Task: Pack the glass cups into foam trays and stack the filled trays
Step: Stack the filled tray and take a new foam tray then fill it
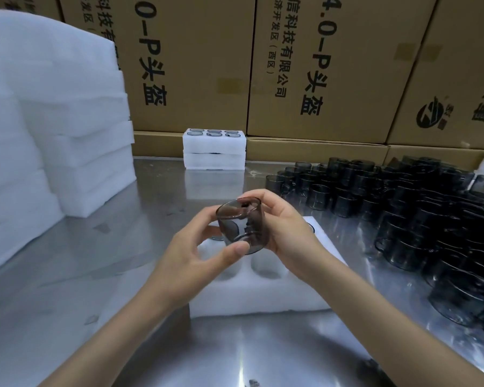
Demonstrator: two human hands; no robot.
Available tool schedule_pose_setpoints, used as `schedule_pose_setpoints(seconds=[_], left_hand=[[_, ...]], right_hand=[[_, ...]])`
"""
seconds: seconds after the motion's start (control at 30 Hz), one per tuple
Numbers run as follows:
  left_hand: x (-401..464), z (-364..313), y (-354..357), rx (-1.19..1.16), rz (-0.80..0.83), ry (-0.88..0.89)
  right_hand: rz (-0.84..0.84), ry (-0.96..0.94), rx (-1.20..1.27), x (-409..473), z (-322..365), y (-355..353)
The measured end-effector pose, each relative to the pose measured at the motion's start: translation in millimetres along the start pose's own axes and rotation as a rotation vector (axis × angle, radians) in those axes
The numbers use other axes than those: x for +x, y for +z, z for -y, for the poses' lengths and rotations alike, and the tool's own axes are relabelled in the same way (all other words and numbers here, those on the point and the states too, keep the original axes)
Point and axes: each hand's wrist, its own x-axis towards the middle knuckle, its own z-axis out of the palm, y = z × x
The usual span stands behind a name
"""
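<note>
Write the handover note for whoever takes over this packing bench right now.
Left hand and right hand both hold one cup above the open tray.
That tray's near pockets are empty; its far pockets are mostly hidden.
Done: two filled trays stacked at the back.
Left: loose cups on the right, spare foam on the left.

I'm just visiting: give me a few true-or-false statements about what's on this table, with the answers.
1. Both hands hold one cup. True: the left hand and right hand grip it above the near tray.
2. The near tray is full. False: several pockets show empty.
3. Two trays are stacked at the back, cups in the top one. True.
4. The loose cups stand at the left. False: they crowd the right; foam stacks are left.
</note>
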Motion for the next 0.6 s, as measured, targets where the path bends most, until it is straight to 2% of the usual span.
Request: schedule_pose_setpoints(seconds=[0.13,0.2,0.27,0.37,0.47,0.6], left_hand=[[1.3,2.5,-3.6,0.105,-0.065,0.007],[2.0,4.5,-6.6,0.185,-0.098,0.015],[1.6,7.5,-7.9,0.239,-0.100,0.014],[-1.7,11.6,-8.7,0.246,-0.088,-0.002],[-7.1,13.7,-12.4,0.226,-0.049,0.017],[-16.1,14.2,-20.3,0.291,0.024,0.049]], right_hand=[[-0.156,-0.044,-0.188,-1.8,-1.0,1.7],[-0.177,-0.095,-0.257,-4.8,-1.4,1.7],[-0.110,-0.170,-0.375,-10.4,-2.4,3.5],[-0.011,-0.310,-0.683,-18.2,-5.9,9.8],[0.005,-0.396,-0.732,-21.7,-6.6,11.5],[0.105,-0.412,-0.809,-26.1,-7.7,12.3]])
